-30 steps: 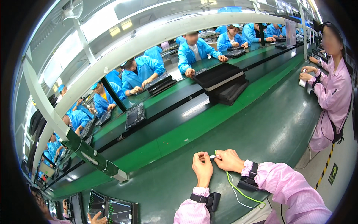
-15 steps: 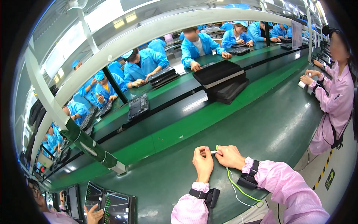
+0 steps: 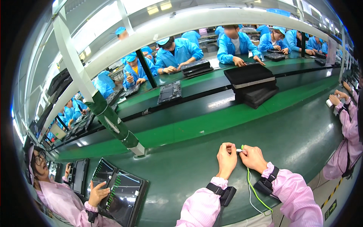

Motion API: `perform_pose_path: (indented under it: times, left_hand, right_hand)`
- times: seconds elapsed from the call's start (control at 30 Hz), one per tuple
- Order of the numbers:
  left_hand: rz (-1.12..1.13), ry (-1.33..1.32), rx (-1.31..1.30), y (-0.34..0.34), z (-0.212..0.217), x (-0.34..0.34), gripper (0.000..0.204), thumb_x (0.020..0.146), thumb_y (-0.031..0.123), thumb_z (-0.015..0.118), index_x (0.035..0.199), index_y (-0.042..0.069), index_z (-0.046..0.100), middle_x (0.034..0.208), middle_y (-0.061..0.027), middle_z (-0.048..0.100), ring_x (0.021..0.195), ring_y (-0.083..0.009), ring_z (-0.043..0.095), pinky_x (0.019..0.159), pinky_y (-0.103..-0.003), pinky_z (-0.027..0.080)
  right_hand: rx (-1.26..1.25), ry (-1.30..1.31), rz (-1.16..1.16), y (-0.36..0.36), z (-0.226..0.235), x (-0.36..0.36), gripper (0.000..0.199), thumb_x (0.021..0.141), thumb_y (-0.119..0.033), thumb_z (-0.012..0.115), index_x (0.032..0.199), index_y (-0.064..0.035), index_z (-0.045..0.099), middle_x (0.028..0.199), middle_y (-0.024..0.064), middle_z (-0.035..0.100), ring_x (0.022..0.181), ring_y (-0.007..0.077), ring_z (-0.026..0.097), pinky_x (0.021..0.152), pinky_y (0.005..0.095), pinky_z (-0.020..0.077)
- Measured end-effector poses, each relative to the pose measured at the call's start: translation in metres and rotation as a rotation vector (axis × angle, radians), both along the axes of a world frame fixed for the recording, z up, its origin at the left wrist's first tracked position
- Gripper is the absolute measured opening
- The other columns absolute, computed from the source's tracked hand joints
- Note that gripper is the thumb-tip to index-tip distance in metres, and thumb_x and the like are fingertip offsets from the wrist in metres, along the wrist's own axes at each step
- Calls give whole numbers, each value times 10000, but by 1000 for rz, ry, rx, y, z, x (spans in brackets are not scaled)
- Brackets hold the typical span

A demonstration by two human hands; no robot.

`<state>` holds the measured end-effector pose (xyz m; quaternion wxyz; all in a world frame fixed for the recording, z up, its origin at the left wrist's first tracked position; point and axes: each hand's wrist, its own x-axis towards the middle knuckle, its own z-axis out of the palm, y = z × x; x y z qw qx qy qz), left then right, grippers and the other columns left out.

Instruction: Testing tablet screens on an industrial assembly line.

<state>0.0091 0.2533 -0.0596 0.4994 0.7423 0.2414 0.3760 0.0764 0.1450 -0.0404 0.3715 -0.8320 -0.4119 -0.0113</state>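
Above the green bench, my left hand (image 3: 227, 160) and my right hand (image 3: 254, 159) are close together, both with fingers pinched. A small white cable plug (image 3: 238, 150) bridges their fingertips. My left fingers close on its left end, while my right fingers grip the cable side. A green cable (image 3: 250, 181) loops up at my right fingertips and hangs below that hand beside a thin white cable (image 3: 250, 196). Whatever else lies inside the two pinches is hidden by the fingers.
The green bench (image 3: 189, 159) runs along a conveyor with a stack of black foam pads (image 3: 255, 92). A taped post (image 3: 113, 123) stands left. There, a co-worker's hand (image 3: 97, 193) touches a dark panel (image 3: 126, 196). Blue-clad workers sit opposite; another pink-sleeved person is right.
The view has swung left, so everything appears shifted right and the left co-worker shows more. My hands keep the plug between them, with little change in their grip.
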Motion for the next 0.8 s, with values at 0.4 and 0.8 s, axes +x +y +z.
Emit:
perform_pose_path:
  times: [0.4,0.8]
  left_hand:
    - [-18,-25,-7,0,-1,0,133,851,125,581,883,0,549,822,-112,609,687,-191,610,609,-297,481]
    - [-7,-14,2,-1,0,0,150,857,126,596,889,-17,563,807,-120,643,698,-171,636,646,-282,509]
  right_hand:
    - [9,-6,0,0,0,0,146,754,-141,532,657,-33,512,536,193,531,532,406,540,537,482,432]
    - [7,15,10,-3,4,-1,143,760,-144,532,675,-30,527,566,194,552,550,395,552,544,468,435]
